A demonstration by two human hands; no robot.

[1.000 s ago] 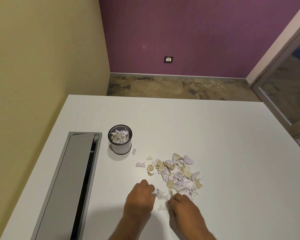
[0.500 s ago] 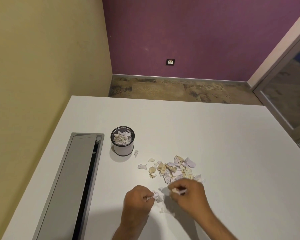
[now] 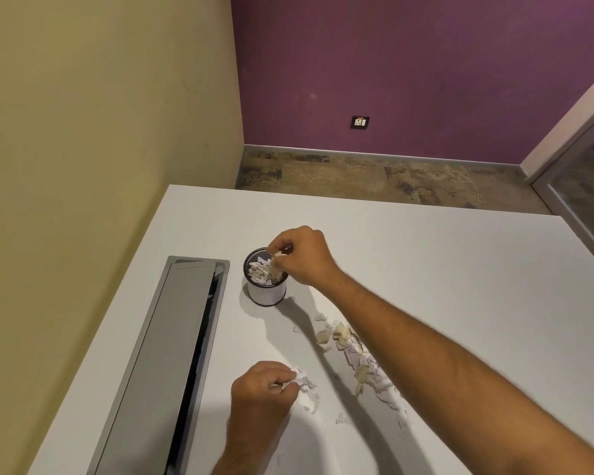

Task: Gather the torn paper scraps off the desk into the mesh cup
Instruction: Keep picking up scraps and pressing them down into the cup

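Scraps (image 3: 352,354) lay in a loose trail on the white desk (image 3: 443,269), partly hidden under the right forearm, with more piled inside the mesh cup (image 3: 266,286). The right hand (image 3: 300,257) hung over the cup's rim, fingers curled and pinching a few beige and white pieces just above the opening; whether any piece was already falling free was hard to tell. The left hand (image 3: 259,389) rested on the desk nearer the person, its fingers curled round a small white wad (image 3: 300,376) of paper, with a few stray bits just beside it. The cup stood upright, well apart from that hand and close to the far end of the trail. Just left of the cup ran a long grey cable tray (image 3: 172,354) set into the desk, its lid tilted open along a dark slot. Beyond the desk were a mottled floor (image 3: 357,176), a purple wall with a socket (image 3: 360,122), and a yellow wall (image 3: 100,114) on the left.
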